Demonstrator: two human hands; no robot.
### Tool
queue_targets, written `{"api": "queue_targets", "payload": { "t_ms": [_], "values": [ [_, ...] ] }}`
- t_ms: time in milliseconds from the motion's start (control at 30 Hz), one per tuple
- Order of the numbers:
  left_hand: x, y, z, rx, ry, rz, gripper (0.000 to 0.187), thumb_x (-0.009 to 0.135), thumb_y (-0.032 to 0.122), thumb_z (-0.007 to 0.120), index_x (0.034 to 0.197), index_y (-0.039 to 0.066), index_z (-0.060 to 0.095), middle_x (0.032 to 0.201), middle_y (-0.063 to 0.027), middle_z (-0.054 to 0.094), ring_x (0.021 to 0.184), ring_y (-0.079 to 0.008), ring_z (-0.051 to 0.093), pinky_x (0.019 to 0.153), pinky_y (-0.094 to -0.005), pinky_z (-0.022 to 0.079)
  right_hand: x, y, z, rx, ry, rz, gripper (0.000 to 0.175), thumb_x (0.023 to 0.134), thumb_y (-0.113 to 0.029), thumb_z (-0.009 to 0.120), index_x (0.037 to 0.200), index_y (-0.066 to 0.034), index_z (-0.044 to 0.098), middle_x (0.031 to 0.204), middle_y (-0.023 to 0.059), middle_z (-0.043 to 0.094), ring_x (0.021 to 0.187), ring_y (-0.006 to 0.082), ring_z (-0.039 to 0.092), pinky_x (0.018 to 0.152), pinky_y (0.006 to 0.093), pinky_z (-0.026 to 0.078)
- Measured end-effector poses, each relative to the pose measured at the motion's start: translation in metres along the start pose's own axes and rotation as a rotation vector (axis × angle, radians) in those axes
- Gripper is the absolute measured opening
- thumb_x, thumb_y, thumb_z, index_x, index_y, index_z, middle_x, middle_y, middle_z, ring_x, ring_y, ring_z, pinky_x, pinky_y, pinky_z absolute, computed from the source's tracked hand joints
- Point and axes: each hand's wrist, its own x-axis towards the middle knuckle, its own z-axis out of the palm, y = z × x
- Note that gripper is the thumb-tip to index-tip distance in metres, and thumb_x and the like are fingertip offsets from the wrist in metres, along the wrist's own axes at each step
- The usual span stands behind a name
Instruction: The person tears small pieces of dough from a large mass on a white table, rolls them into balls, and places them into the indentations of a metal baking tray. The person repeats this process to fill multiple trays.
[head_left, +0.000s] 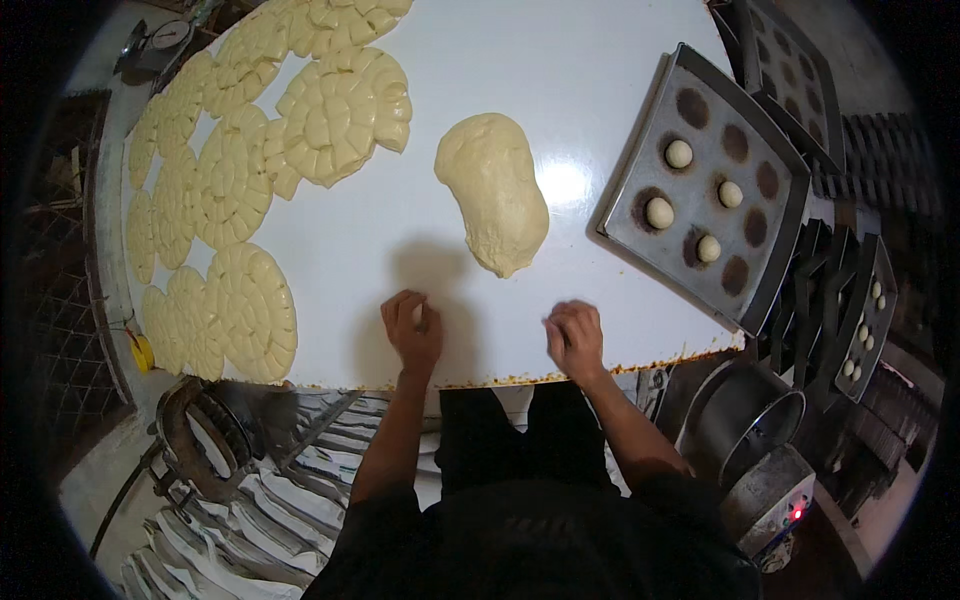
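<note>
Near the front edge of the white table (345, 247), my left hand (414, 334) is curled around a small pale piece of dough (418, 315), little of which shows between thumb and fingers. My right hand (577, 337) rests low over the tabletop to the right, fingers bent inward and slightly blurred; whatever is under them is hidden. Beyond both hands lies a large smooth lump of dough (495, 187). At the right, a metal baking tray (697, 97) with dark round marks holds several dough balls (679, 154).
Several flat dough rounds scored into pieces (251, 311) cover the table's left side. A dial scale (166, 36) stands beyond the far left corner. Another tray (795, 75) leans at the upper right. A metal bowl (742, 420) sits below the right edge, near stacked trays (870, 322).
</note>
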Motion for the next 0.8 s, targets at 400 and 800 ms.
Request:
{"api": "queue_targets", "payload": {
  "t_ms": [400,800],
  "values": [
    [0.023,-0.056,-0.031,0.108,0.1,-0.099,0.023,0.091,0.005,0.074,0.111,-0.001,0.065,0.111,-0.0182,0.065,0.104,-0.0375,0.058,0.095,-0.0484,0.048,-0.017,0.047,-0.051,0.058,-0.241,-0.149,0.02,0.083,-0.005,0.081,0.095,-0.0085,0.065,0.099,0.0083,0.064,0.099,0.0315,0.063,0.088,0.0477,0.049],
    [0.055,-0.033,-0.002,0.062,0.067,0.006,0.021,0.091,0.004,0.071,0.109,-0.001,0.063,0.106,-0.0182,0.063,0.106,-0.0378,0.057,0.095,-0.05,0.048,0.038,0.01,0.007,-0.219,0.264,0.177,0.02,0.083,-0.004,0.08,0.086,-0.0064,0.061,0.092,0.0138,0.063,0.093,0.036,0.06,0.083,0.0458,0.048]
  ]
}}
